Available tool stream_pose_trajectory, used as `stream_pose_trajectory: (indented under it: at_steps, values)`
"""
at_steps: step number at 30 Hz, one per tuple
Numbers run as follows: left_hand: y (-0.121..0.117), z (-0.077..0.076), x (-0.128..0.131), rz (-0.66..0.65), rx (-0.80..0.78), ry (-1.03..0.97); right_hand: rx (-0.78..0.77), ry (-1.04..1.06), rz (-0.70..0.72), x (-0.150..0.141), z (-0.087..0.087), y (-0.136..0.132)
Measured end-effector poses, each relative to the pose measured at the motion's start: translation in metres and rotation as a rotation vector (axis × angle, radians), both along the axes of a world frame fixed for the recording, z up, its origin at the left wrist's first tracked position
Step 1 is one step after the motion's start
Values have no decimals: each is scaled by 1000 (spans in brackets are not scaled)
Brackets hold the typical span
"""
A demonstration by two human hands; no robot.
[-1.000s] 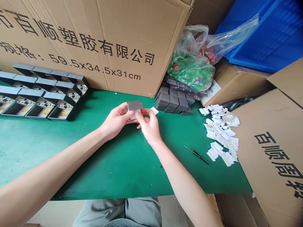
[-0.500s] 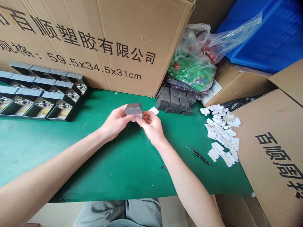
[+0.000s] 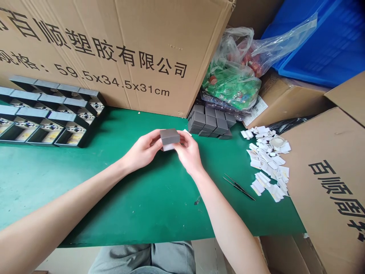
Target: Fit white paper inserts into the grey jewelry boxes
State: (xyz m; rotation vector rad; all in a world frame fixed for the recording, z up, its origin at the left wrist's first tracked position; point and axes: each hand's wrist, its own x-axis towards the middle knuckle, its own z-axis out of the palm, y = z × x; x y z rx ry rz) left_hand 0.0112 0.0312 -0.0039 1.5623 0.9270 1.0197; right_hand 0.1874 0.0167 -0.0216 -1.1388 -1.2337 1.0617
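Note:
Between my two hands, above the green table (image 3: 148, 205), is a dark grey rectangular block (image 3: 170, 136). A white piece (image 3: 169, 147) shows along its lower front edge. My left hand (image 3: 145, 150) grips the block's left side, thumb at the front. On its right side my right hand (image 3: 188, 152) is closed, with the thumb near the white piece. Fingers behind the block are partly hidden. Just behind my right hand, a bit of another white piece (image 3: 186, 132) lies on the table.
Stacked grey blocks (image 3: 211, 121) stand at the back, beside bagged green parts (image 3: 234, 85). Tweezers (image 3: 238, 186) and a heap of white pieces (image 3: 269, 160) lie right. Black open cases (image 3: 68, 133) sit left. Large cardboard boxes (image 3: 128, 23) border the table.
Both hands have shifted a little to the right with the block. My right hand now wraps the block's right side, and more of the block's top face shows.

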Motion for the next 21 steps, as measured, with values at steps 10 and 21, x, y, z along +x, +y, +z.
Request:
stream_pose_trajectory:
  at_steps: [10,21]
  values:
    - [1,3,-1,47,-25,18,-65,64,102,3,4,1]
    - [0,3,0,101,-19,42,90,-106,97,10,4,2]
